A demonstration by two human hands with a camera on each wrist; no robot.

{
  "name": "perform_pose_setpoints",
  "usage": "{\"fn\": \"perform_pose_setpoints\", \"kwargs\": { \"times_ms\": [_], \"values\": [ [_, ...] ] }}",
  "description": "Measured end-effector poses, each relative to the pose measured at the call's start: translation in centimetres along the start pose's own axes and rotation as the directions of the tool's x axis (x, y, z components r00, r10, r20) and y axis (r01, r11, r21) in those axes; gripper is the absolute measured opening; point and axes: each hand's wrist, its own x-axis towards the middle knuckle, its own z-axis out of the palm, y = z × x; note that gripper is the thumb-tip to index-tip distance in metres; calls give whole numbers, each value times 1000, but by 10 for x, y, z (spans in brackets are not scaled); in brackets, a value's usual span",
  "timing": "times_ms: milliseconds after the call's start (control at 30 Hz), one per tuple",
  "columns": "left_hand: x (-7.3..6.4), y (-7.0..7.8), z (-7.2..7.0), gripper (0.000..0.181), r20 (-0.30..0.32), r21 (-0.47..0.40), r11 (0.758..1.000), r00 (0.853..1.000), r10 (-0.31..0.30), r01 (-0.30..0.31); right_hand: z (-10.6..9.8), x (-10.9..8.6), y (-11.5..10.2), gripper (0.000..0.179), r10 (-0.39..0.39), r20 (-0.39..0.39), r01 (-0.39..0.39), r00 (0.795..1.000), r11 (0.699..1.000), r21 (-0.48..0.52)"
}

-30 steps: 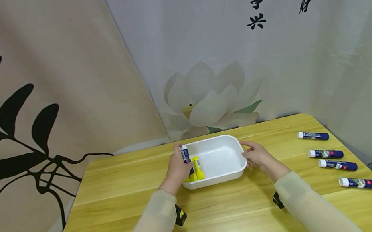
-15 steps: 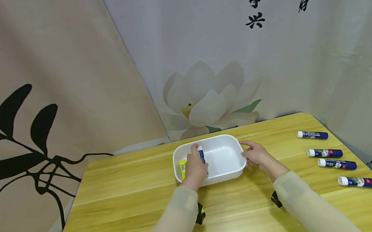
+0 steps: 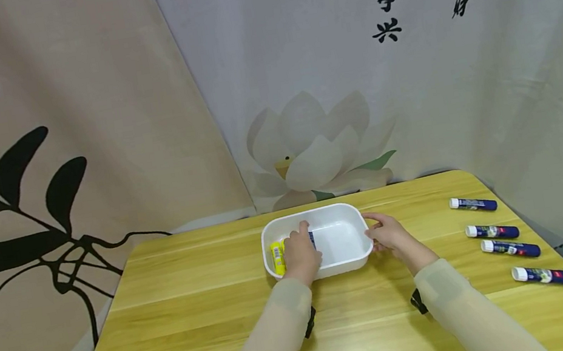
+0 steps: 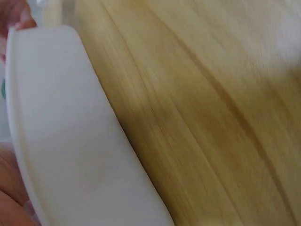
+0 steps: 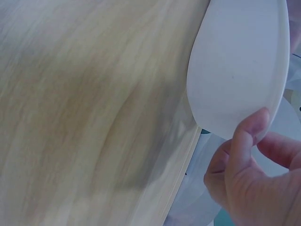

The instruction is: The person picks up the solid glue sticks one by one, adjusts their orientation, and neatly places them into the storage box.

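A white plastic tray (image 3: 341, 236) stands near the far edge of the wooden table. My left hand (image 3: 302, 256) reaches down inside its left half and grips a navy glue stick (image 3: 312, 239), of which only a sliver shows beyond the fingers. Left of that hand, yellow glue sticks (image 3: 278, 259) lie in the tray, partly hidden behind it. My right hand (image 3: 387, 234) pinches the tray's right end; in the right wrist view its thumb and fingers meet at the rim. The left wrist view shows mostly the tray's outer wall (image 4: 70, 127).
Several navy glue sticks with white caps, such as the nearest glue stick (image 3: 546, 276), lie along the right side of the table (image 3: 182, 314). Behind the table hangs a printed cloth (image 3: 299, 74) with a lotus and black characters.
My left hand has moved right from the tray's left end, carrying the navy glue stick, and lowered into the tray. The yellow sticks come into view behind it. My right hand stays at the rim.
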Motion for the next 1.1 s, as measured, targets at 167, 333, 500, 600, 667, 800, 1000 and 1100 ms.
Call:
{"fn": "perform_pose_setpoints", "kwargs": {
  "times_ms": [167,333,500,600,667,800,1000,1100],
  "values": [
    [6,-5,5,63,3,203,978,999,-53,52,1,1,1,51,-4,8,4,1000,1000,-5],
    [9,-7,7,55,25,300,953,998,-58,48,3,1,1,50,-11,15,11,1000,1000,-4],
    [7,-10,6,60,13,298,954,1000,-24,19,3,1,1,51,-11,17,11,1000,1000,6],
    [5,-12,0,60,-53,239,971,998,23,-10,3,0,2,51,-11,15,11,1000,1000,5],
    [3,-15,-5,57,-109,193,980,992,68,-47,2,0,2,51,-12,11,12,1000,1000,1],
    [-1,-27,-16,50,-218,60,990,967,134,-124,1,1,3,51,-13,7,13,1000,1000,-5],
    [-6,-64,-33,52,-289,-162,978,954,84,-135,0,1,3,51,-15,7,15,1000,1000,-16],
    [-8,-85,-39,54,-241,-312,947,971,3,-81,0,1,2,51,-15,8,16,1000,1000,-21]
  ]
}}
